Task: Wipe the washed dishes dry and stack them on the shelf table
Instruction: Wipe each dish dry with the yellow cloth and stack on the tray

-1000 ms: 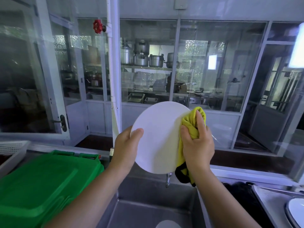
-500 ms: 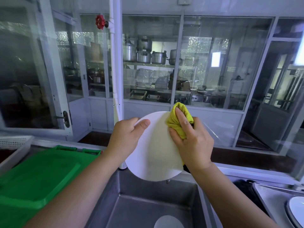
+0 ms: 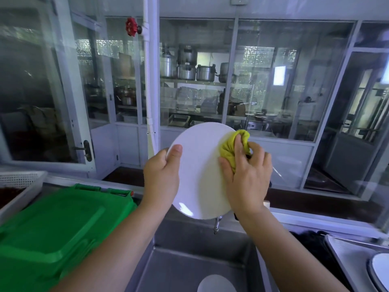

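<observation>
Round, smooth white plate [image 3: 200, 169]: upright over the steel sink [image 3: 189, 268], my left hand [image 3: 161, 175] gripping its rim. Crumpled yellow cloth [image 3: 230, 147]: pressed to its face, my right hand [image 3: 247, 175] bunched around it.

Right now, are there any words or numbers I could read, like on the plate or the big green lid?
None can be read.
The white plate is blank, and the green lid and the yellow cloth show no label.
The pots far behind are too blurred to tell.
</observation>
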`<state>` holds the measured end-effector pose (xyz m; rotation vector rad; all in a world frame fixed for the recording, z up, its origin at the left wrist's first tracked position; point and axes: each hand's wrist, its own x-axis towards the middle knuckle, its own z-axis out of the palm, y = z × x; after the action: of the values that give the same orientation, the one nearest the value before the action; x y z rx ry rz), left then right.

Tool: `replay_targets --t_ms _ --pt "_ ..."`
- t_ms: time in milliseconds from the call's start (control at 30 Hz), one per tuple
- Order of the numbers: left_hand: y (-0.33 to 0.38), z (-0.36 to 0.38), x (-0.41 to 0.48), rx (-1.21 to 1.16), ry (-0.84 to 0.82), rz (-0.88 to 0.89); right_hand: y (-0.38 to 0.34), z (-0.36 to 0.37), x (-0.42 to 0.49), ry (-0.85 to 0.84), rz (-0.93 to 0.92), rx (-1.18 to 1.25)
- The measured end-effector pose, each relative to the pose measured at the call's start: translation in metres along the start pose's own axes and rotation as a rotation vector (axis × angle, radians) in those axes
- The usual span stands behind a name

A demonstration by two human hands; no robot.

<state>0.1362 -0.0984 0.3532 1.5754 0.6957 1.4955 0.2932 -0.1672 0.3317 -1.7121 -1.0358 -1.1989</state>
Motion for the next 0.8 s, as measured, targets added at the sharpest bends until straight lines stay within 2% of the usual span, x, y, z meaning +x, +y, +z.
replay_targets --t_ms 167,300,367,467,600,700,800 --pt "-0.002 0.007 -0.004 -0.033 -0.016 -0.006 -0.029 0.001 0.007 -0.014 -0.202 0.151" --pt "0.005 0.007 -0.001 -0.012 -0.015 -0.004 -0.035 0.001 -0.001 -0.034 -0.352 0.148" --pt "0.007 0.008 0.001 -0.001 -0.02 0.005 -0.031 0.003 0.011 -0.016 -0.332 0.119" --pt "0.01 0.007 0.002 -0.018 0.0 0.007 -0.016 0.004 0.029 0.013 -0.192 0.062" --pt "0.011 0.002 0.007 -0.101 0.063 -0.04 0.008 0.003 0.012 -0.059 -0.058 -0.049" --pt "0.008 0.004 0.009 -0.169 0.082 -0.07 0.002 0.0 -0.01 -0.116 -0.016 0.009" --pt "0.006 0.012 0.01 -0.223 0.116 -0.11 -0.024 -0.007 -0.031 -0.173 -0.086 0.13"
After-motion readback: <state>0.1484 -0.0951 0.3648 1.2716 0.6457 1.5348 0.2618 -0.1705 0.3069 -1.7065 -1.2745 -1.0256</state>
